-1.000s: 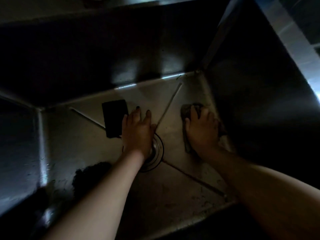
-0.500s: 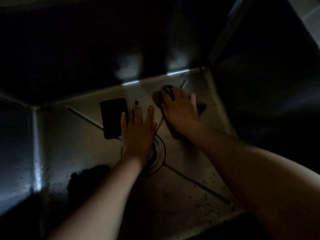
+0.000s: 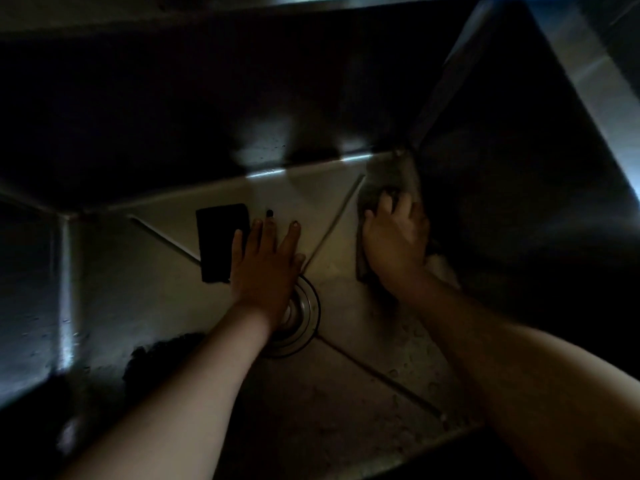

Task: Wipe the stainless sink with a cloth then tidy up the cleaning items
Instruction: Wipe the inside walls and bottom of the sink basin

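Wiping looks to be the step in hand: the right hand has its fingers curled over a crumpled grey cloth and presses it into the far right corner of the deep stainless steel sink, where the floor meets the back and side walls. To do it well, I'd say the cloth should be pushed right into that seam, then drawn in firm, overlapping strokes toward the round metal drain. The left hand lies flat on the sink floor, fingers spread and holding nothing, its heel over the drain. Inside the basin lie a flat black rectangular pad, just beside the left hand's outer fingers, and a dark clump near the left wall, too dim to identify; droplets speckle the near floor
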Demonstrator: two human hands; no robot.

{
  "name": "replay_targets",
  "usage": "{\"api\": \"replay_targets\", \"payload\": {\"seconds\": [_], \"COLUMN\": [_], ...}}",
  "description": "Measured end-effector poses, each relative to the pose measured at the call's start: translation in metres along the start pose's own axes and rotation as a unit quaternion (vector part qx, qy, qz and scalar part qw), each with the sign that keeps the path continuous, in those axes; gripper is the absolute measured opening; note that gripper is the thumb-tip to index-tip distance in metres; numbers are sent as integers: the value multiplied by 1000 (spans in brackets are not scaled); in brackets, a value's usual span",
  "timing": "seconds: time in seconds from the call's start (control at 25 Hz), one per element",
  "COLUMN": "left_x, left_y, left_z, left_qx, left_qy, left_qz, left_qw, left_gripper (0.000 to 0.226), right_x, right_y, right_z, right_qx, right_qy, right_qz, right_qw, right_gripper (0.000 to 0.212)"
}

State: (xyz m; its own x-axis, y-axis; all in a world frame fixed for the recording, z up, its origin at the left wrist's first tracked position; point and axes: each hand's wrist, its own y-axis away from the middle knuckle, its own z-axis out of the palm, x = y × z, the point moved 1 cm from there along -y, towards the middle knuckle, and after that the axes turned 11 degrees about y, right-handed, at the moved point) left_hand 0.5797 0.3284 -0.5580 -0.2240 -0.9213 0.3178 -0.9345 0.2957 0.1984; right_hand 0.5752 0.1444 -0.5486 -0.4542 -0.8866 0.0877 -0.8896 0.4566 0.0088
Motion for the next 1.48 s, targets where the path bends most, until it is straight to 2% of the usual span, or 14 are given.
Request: {"api": "replay_targets", "payload": {"seconds": [0.08, 0.2, 0.32, 0.52, 0.68, 0.8, 0.92, 1.0, 1.08, 1.16, 1.24, 1.36, 1.4, 1.48], "left_x": [0, 0, -1, -4, -4, -2, -1, 1, 3, 2, 2, 0, 0, -2], "left_y": [-1, -1, -2, 0, 0, -1, -2, -3, -4, -3, -2, -4, -4, -3], "left_z": [1, 1, 1, 4, 4, 2, 1, 0, 0, -1, -1, 1, 1, 3], "left_qx": [-4, -6, 0, 10, 18, 4, -4, -11, -11, -11, -12, 0, 4, 12], "left_qy": [-3, 1, -2, -4, -9, -2, 2, 9, 12, 4, -7, -15, -14, -9], "left_qz": [0, 0, 1, 9, 9, -1, -6, -12, -16, -14, -6, 7, 13, 24], "left_qw": [1000, 1000, 1000, 1000, 1000, 1000, 1000, 1000, 1000, 1000, 1000, 1000, 1000, 1000], "left_gripper": [52, 52, 52, 52, 52, 52, 52, 52, 52, 52, 53, 53, 53, 53], "right_x": [-3, -15, -37, -77, -68, -41, -13, -2, -3, -12, -25, -36, -39, -48], "right_y": [25, 34, 18, -30, -50, -49, -35, -9, 23, 47, 55, 31, 18, -8], "right_z": [-1, 3, -1, -6, -3, -3, -2, -1, -2, -2, -1, 0, -2, -6], "right_qx": [-14, -61, -35, 6, 19, -1, -63, -61, -14, 2, -40, 10, 29, 7], "right_qy": [34, -6, -18, 25, 40, -41, -94, -62, 2, 31, 14, 48, 63, 76], "right_qz": [-57, -172, -274, -347, -318, -178, -39, -4, -7, -51, -133, -230, -240, -237], "right_qw": [998, 983, 961, 938, 947, 983, 993, 996, 1000, 998, 990, 972, 968, 968], "right_gripper": [43, 48, 49, 48, 48, 40, 37, 34, 31, 39, 46, 46, 45, 46]}}
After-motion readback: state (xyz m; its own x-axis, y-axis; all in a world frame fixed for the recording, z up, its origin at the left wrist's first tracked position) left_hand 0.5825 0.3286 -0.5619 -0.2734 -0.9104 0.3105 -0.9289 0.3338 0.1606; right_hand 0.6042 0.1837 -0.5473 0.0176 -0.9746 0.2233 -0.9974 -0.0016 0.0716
